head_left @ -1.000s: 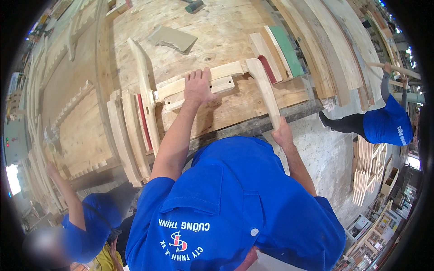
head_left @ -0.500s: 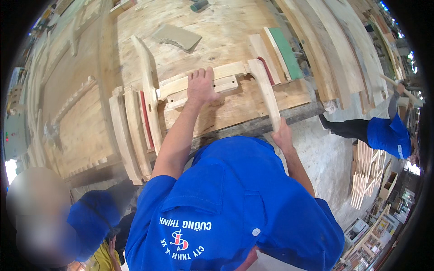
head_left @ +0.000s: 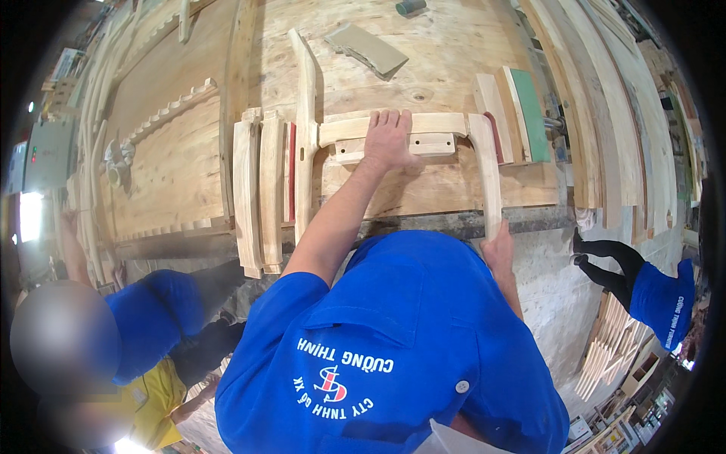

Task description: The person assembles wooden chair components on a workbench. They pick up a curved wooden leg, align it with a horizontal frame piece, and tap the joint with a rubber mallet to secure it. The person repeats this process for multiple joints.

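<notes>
A pale wooden frame lies on the workbench: a long left leg (head_left: 305, 113), a crosswise rail (head_left: 344, 130) and a curved right leg (head_left: 486, 170) that meets the rail's right end. My left hand (head_left: 390, 139) lies over the middle of the rail, fingers bent over its far edge and thumb on the near side. Under that hand, a drilled wooden block (head_left: 432, 144) sits along the rail's near side. Low down at the bench edge, my right hand (head_left: 499, 250) is wrapped round the near end of the right leg, its fingers partly hidden.
Upright wooden strips (head_left: 248, 197) with a red strip (head_left: 292, 170) flank the left leg. A green-faced block (head_left: 529, 113) stands right of the frame. Farther off lie a thin board (head_left: 367, 49) and long planks (head_left: 578, 113). Co-workers stand left (head_left: 159, 310) and right (head_left: 660, 299).
The whole view has turned and shifted, so the bench and frame sit farther right and straighter. Both hands keep their holds on the rail and right leg.
</notes>
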`<state>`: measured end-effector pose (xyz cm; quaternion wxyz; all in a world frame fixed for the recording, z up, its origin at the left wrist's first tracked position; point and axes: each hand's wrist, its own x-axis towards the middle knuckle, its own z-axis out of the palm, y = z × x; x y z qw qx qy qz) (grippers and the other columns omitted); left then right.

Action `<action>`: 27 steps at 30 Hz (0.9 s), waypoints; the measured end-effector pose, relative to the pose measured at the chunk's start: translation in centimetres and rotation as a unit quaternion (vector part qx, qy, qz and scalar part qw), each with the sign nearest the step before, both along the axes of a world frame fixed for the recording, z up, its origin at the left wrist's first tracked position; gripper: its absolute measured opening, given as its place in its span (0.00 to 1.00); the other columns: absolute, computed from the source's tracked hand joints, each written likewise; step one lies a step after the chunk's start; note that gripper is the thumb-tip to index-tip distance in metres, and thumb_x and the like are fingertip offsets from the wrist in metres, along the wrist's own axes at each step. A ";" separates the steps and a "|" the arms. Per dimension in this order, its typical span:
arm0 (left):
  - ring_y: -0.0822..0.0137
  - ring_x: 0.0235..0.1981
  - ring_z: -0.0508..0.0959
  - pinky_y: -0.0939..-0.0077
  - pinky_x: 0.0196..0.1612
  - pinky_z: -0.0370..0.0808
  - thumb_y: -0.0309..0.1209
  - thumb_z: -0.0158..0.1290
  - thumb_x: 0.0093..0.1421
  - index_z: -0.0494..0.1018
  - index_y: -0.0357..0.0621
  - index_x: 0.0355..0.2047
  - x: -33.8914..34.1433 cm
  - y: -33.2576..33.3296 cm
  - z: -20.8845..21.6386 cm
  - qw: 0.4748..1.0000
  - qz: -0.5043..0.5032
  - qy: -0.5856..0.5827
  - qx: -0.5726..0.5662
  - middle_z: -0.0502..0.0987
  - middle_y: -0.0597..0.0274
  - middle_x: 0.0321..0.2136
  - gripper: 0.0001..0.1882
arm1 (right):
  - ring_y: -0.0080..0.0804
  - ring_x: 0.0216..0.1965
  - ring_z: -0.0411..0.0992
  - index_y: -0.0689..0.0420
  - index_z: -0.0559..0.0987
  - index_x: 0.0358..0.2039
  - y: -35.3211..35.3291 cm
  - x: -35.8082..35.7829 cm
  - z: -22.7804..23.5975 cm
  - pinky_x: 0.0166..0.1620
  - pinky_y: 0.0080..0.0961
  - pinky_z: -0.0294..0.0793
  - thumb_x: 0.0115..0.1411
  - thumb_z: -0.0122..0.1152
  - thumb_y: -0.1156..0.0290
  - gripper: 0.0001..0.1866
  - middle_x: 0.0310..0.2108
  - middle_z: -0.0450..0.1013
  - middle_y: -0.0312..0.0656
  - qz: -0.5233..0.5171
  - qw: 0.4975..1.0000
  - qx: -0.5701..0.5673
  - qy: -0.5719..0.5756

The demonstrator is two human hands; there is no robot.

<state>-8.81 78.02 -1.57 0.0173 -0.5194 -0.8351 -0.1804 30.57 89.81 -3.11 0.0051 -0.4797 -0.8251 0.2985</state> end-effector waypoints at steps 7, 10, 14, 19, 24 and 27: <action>0.51 0.58 0.72 0.50 0.67 0.63 0.61 0.74 0.36 0.66 0.37 0.66 0.1 -0.3 0.3 1.000 0.013 0.018 -0.014 0.73 0.50 0.52 0.62 | 0.75 0.43 0.79 0.62 0.68 0.54 -0.8 -0.2 -0.4 0.46 0.63 0.78 0.51 0.65 0.74 0.29 0.36 0.79 0.72 0.001 1.000 -0.004 -0.010; 0.51 0.59 0.72 0.50 0.68 0.63 0.62 0.73 0.37 0.66 0.37 0.67 -0.2 -0.7 0.1 1.000 0.006 0.016 -0.003 0.73 0.50 0.53 0.62 | 0.75 0.43 0.78 0.61 0.68 0.54 -1.1 -0.2 -0.5 0.47 0.63 0.78 0.51 0.66 0.73 0.29 0.36 0.79 0.71 0.002 1.000 -0.008 -0.013; 0.51 0.59 0.72 0.50 0.69 0.62 0.62 0.73 0.37 0.66 0.37 0.67 -0.4 -0.9 0.1 1.000 0.003 -0.001 -0.007 0.73 0.50 0.53 0.62 | 0.76 0.43 0.78 0.60 0.68 0.53 -1.6 -0.7 -0.1 0.47 0.64 0.77 0.50 0.67 0.72 0.29 0.37 0.80 0.71 -0.005 1.000 -0.018 -0.013; 0.51 0.59 0.72 0.51 0.68 0.62 0.62 0.73 0.38 0.66 0.37 0.66 -0.4 -0.9 0.4 1.000 0.005 0.011 -0.015 0.73 0.50 0.53 0.61 | 0.75 0.43 0.78 0.60 0.68 0.53 -1.9 -0.9 -0.1 0.47 0.64 0.77 0.50 0.67 0.72 0.29 0.37 0.80 0.71 -0.002 1.000 -0.008 -0.026; 0.50 0.59 0.72 0.51 0.68 0.63 0.61 0.73 0.39 0.65 0.37 0.66 -0.5 -0.9 0.3 1.000 0.000 -0.006 -0.012 0.73 0.49 0.53 0.61 | 0.72 0.46 0.79 0.59 0.70 0.55 -1.9 -1.0 0.0 0.48 0.61 0.78 0.48 0.67 0.71 0.31 0.39 0.80 0.69 -0.018 0.999 -0.026 -0.024; 0.50 0.59 0.72 0.51 0.68 0.63 0.61 0.73 0.38 0.65 0.37 0.67 -0.5 -1.0 0.3 1.000 0.000 -0.004 -0.015 0.73 0.49 0.53 0.61 | 0.72 0.46 0.79 0.59 0.70 0.55 -1.8 -0.9 -0.3 0.48 0.61 0.78 0.49 0.68 0.70 0.31 0.39 0.80 0.69 -0.010 0.999 -0.012 -0.043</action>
